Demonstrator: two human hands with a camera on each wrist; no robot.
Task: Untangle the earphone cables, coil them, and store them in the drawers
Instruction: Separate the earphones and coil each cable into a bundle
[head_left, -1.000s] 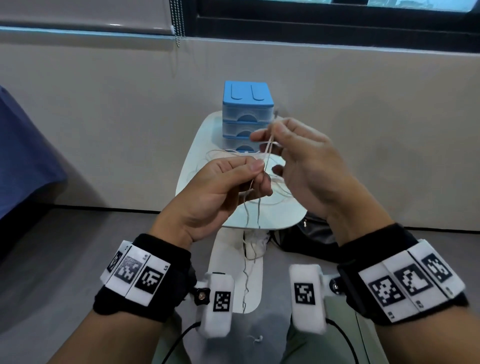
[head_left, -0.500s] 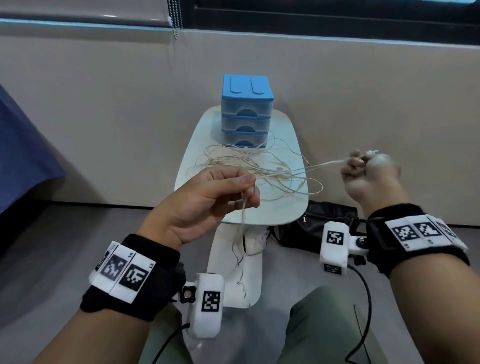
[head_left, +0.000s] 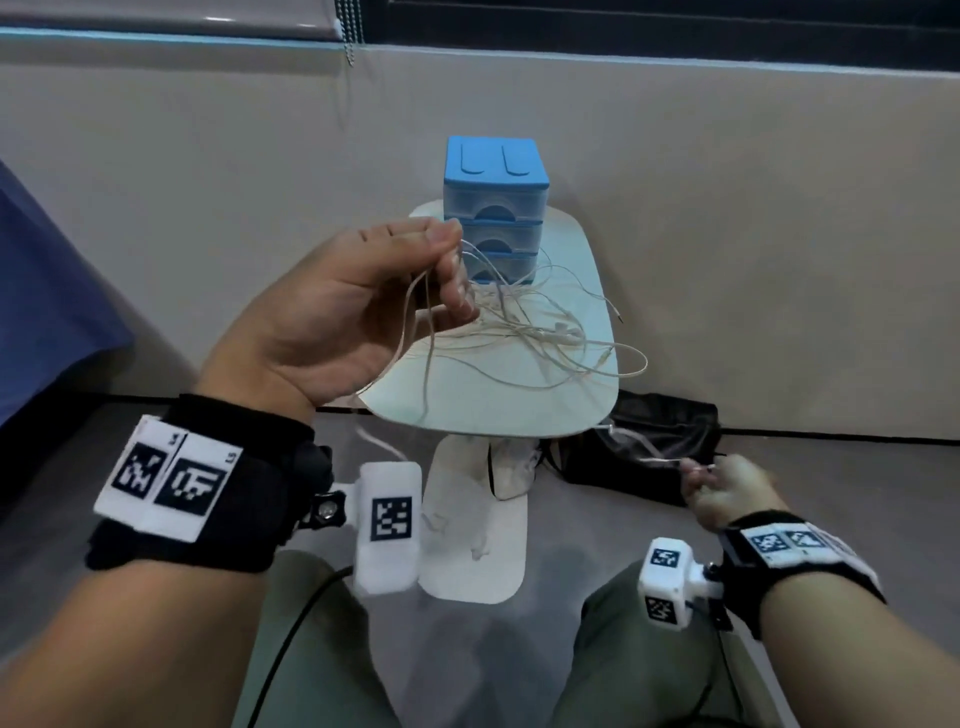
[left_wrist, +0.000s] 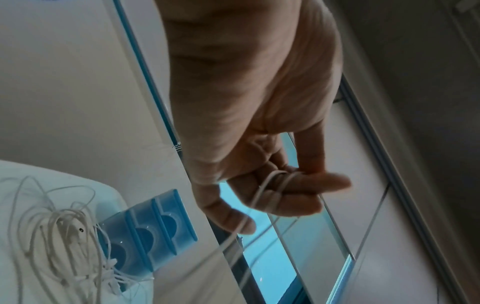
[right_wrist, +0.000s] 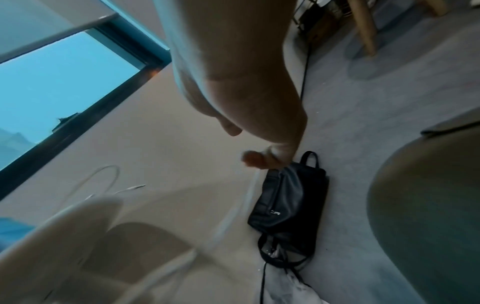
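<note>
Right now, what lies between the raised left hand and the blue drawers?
Only thin white earphone cables: in the head view they run from the left hand down to the tangle in front of the drawers.

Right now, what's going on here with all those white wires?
A person is pulling one earphone cable free of a tangle. The left hand pinches loops of it above the small white table, while the right hand grips its other end, drawn low and to the right. The rest of the tangled cables lie on the table in front of the blue drawers, which are all closed.
</note>
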